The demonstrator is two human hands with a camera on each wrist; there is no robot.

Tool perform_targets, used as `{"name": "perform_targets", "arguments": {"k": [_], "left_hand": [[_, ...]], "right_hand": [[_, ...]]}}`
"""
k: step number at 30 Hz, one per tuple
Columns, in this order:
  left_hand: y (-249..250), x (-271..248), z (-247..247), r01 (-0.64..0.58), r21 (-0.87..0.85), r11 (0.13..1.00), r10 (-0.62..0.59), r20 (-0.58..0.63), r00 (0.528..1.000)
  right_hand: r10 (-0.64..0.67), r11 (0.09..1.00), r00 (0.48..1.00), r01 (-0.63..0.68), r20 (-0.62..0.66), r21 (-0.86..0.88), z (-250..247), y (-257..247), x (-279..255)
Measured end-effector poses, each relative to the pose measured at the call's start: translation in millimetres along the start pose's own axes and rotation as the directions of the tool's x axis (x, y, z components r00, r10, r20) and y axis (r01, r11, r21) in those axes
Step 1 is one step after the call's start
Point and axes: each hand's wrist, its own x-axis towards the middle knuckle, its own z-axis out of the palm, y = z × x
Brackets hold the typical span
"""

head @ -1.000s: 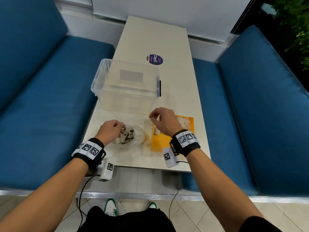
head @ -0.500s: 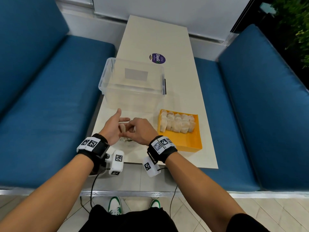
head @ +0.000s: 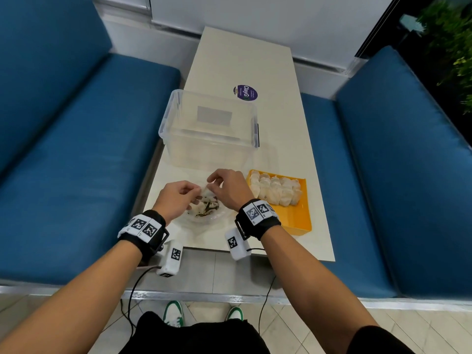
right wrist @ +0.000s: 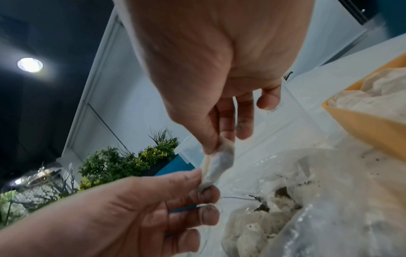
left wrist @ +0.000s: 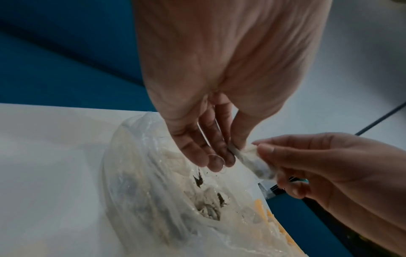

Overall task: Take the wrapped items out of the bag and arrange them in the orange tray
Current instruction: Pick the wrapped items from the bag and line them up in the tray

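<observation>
A clear plastic bag [head: 204, 217] with pale wrapped items and dark crumbs lies on the table near its front edge. Both hands are over it. My left hand [left wrist: 232, 153] pinches one end of a small wrapped item [left wrist: 252, 161] between thumb and finger. My right hand [right wrist: 217, 144] pinches the other end of the same wrapped item [right wrist: 219, 161], which hangs just above the bag [right wrist: 329, 191]. In the head view the left hand [head: 195, 194] and right hand [head: 212, 186] meet fingertip to fingertip. To the right, the orange tray [head: 293, 222] holds several wrapped items in rows at its far end.
An empty clear plastic box [head: 209, 134] stands just behind the bag. A purple sticker [head: 245, 92] lies further back on the white table [head: 281, 139]. Blue benches [head: 76, 162] flank the table on both sides. The tray's near half is bare.
My right hand left the tray and came left to the bag. It now pinches a wrapped item together with my left hand, raised slightly above the bag.
</observation>
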Motion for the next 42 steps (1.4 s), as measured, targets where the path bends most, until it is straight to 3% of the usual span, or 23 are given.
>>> {"name": "perform_targets", "arguments": {"k": [3, 10, 15, 19, 23, 28, 42], "left_hand": [[-3, 2, 2, 0.042, -0.075, 0.996, -0.042, 0.007, 0.999], [-3, 7, 6, 0.091, -0.125, 0.988, -0.089, 0.020, 0.996], [0, 5, 7, 0.011, -0.064, 0.998, -0.003, 0.114, 0.993], [-1, 3, 6, -0.041, -0.030, 0.999, 0.044, 0.093, 0.995], [-1, 2, 9, -0.048, -0.099, 0.994, 0.057, 0.088, 0.994], [-4, 4, 8, -0.056, 0.008, 0.998, 0.055, 0.087, 0.995], [-5, 7, 11, -0.040, 0.181, 0.983, 0.032, 0.043, 0.999]], "right_hand": [[0.007, 0.992, 0.999, -0.002, -0.033, 0.126, 0, 1, -1], [0.002, 0.995, 1.000, -0.003, 0.008, 0.104, -4, 8, -4], [-0.076, 0.993, 0.996, 0.071, 0.046, 0.091, -9, -2, -2], [-0.066, 0.981, 0.998, 0.069, -0.023, 0.182, -9, -7, -1], [-0.086, 0.991, 0.996, 0.089, -0.031, 0.097, -8, -6, 1], [-0.161, 0.985, 0.986, 0.162, -0.036, 0.053, -7, -7, -2], [-0.176, 0.984, 0.984, 0.176, 0.012, -0.013, -8, -9, -1]]}}
